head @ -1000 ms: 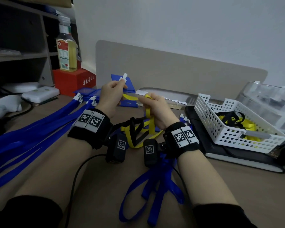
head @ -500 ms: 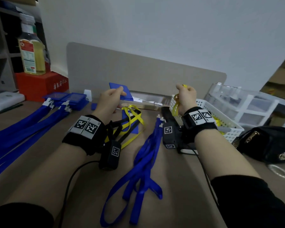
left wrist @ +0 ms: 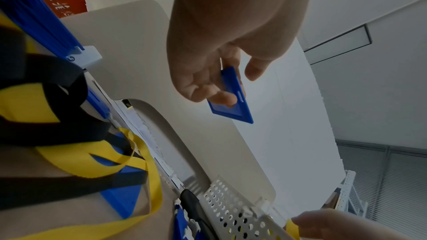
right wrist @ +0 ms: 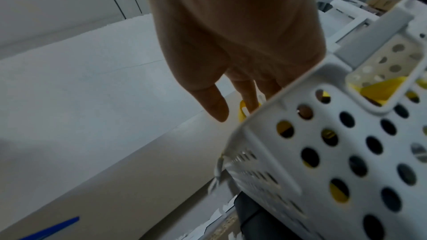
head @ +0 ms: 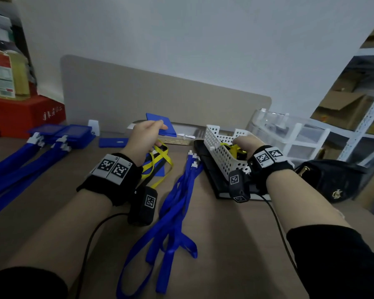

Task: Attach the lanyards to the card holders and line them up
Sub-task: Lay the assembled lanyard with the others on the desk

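A blue card holder (head: 160,127) is pinched between the thumb and curled fingers of the left hand (head: 143,140), raised off the desk (head: 225,244) at about 11 o'clock in the head view. The right hand (head: 245,145) reaches into the white perforated basket (head: 222,157) at 1 o'clock, its fingers down among the yellow lanyards (head: 230,147); whether they grip one cannot be told. A loose bundle of blue lanyards (head: 173,210) lies at 6 o'clock between the forearms. Yellow and black lanyards (head: 158,162) lie under the left hand. Finished blue holders (head: 63,134) sit at 9 o'clock.
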